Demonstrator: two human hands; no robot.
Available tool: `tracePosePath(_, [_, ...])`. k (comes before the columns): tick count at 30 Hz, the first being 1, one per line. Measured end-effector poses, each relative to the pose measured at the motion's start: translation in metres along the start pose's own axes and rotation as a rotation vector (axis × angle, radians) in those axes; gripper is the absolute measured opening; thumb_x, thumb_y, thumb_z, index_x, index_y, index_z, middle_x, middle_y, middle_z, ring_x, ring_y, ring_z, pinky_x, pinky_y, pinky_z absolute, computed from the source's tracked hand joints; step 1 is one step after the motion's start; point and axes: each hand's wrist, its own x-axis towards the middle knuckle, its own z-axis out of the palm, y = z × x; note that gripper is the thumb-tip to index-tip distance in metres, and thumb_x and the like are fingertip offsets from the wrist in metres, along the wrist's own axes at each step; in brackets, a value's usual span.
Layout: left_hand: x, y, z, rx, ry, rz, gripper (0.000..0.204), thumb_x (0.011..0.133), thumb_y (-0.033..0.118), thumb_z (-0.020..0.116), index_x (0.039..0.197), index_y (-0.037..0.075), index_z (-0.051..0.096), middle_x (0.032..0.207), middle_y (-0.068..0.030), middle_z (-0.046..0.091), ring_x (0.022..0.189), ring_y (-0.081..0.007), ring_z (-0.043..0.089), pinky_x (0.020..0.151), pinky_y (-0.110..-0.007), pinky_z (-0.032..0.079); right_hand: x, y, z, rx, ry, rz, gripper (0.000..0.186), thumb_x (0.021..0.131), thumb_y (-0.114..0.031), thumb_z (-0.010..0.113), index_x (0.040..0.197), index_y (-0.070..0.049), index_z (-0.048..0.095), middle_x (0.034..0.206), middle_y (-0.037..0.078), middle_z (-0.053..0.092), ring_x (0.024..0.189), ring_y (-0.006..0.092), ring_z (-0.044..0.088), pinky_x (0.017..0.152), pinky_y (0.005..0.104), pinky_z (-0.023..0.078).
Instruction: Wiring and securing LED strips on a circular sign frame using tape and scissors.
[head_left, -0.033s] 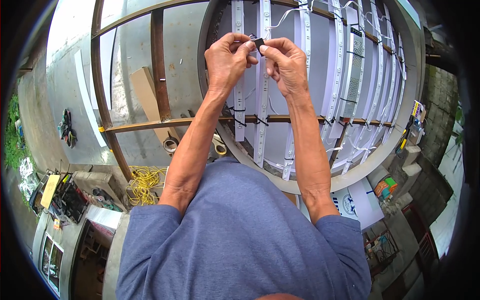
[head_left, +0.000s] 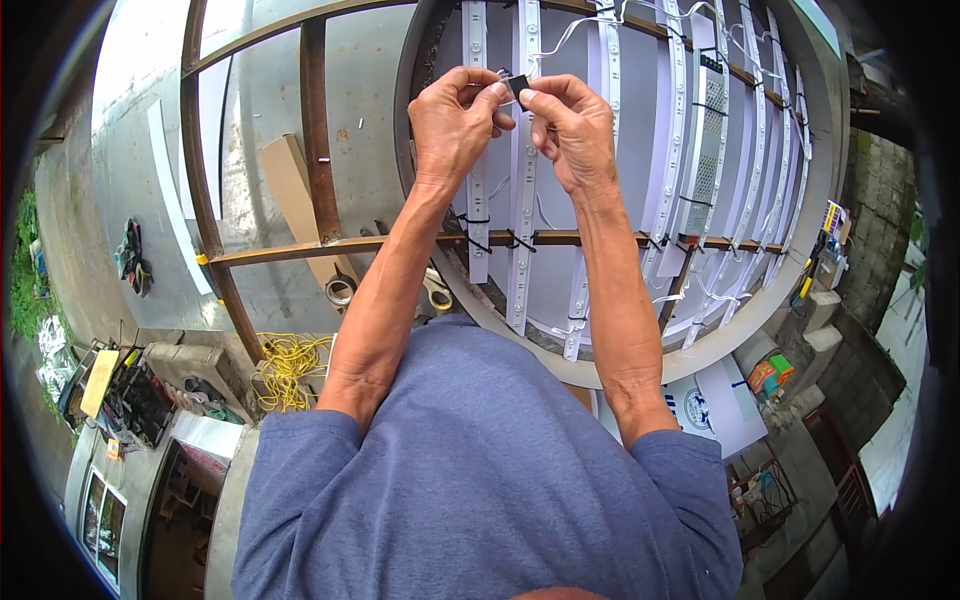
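Grey metal sheet [head_left: 265, 100]: white strip [head_left: 172, 195] runs along L part, dark bundle [head_left: 133, 257] nr L edge (too small to ID). Cardboard strip [head_left: 292, 180] lies slantwise toward btm edge, w/ one tape roll [head_left: 345, 277] by its lower end & a 2nd roll [head_left: 434, 282] to the R. Yellow cord [head_left: 288, 372] in a tangled heap just past btm edge. Far btm L: window [head_left: 103, 515] nxt to dark doorway [head_left: 180, 530]. R side: concrete blocks [head_left: 822, 310] & orange/green item [head_left: 772, 377].

A small black rectangular piece [head_left: 519, 88] tilts between the hands [head_left: 572, 130]
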Motion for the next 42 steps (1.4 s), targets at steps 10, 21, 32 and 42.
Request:
tracePosePath(10, [-0.001,-0.013,0.002,-0.045,0.005,0.044,0.014,0.094,0.009,0.068,0.101,-0.004,0.067,0.088,-0.0117,0.073,0.072,-0.0159,0.073,0.064,-0.027,0.06,0.015,-0.009,0.006,-0.166,0.125,0.225,0.013,0.073,-0.003,0.072,0.079,0.003,0.061,0.069,0.008,0.057,0.044,0.0076,0.043,0.038,0.0228,0.026])
tracePosePath(21, [0.0,-0.012,0.0,-0.071,-0.022,0.029,0.024,0.1,0.015,0.063,0.112,-0.005,0.067,0.091,-0.0119,0.074,0.075,-0.0178,0.074,0.064,-0.026,0.059,0.031,-0.014,-0.002,-0.215,0.053,0.274,0.015,0.072,-0.003,0.075,0.075,0.001,0.061,0.065,0.006,0.057,0.043,0.0054,0.043,0.038,0.0219,0.026])
tracePosePath(32, [0.003,-0.011,-0.005,-0.019,-0.095,0.02,0.03,0.1,0.021,0.062,0.119,-0.002,0.068,0.093,-0.0079,0.074,0.072,-0.0146,0.074,0.048,-0.022,0.048,0.035,-0.018,-0.008,-0.253,-0.038,0.304,0.017,0.075,-0.004,0.079,0.079,0.005,0.065,0.068,0.008,0.059,0.042,0.0039,0.042,0.037,0.0203,0.024])
tracePosePath(42, [0.003,-0.011,-0.006,-0.053,-0.113,0.039,0.028,0.097,0.02,0.067,0.115,-0.001,0.069,0.089,-0.0049,0.074,0.069,-0.011,0.072,0.047,-0.021,0.045,0.036,-0.019,-0.01,-0.231,-0.066,0.323,0.017,0.076,-0.004,0.079,0.082,0.007,0.068,0.07,0.008,0.061,0.043,0.0036,0.042,0.037,0.0202,0.025])
